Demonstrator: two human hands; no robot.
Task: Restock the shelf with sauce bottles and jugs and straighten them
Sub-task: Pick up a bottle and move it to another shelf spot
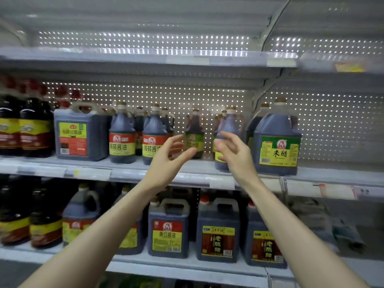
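Observation:
Both my hands are raised in front of the middle shelf [193,173]. My left hand [170,161] and my right hand [235,154] are open, fingers spread, holding nothing. Between them, set back on the shelf, stands a dark bottle with a green label [194,135]. Behind my right hand is a dark jug with a yellow label [225,129]. Left of my left hand stand two red-labelled soy sauce jugs [122,138], the second jug [152,136] partly hidden by my fingers. A large green-labelled vinegar jug [277,142] stands at the right.
A square dark jug [80,134] and red-capped bottles [25,125] fill the shelf's left end. The lower shelf [187,265] holds several square jugs [218,231]. The upper shelf [145,59] shows no goods. The perforated back panel [332,125] is bare at the right.

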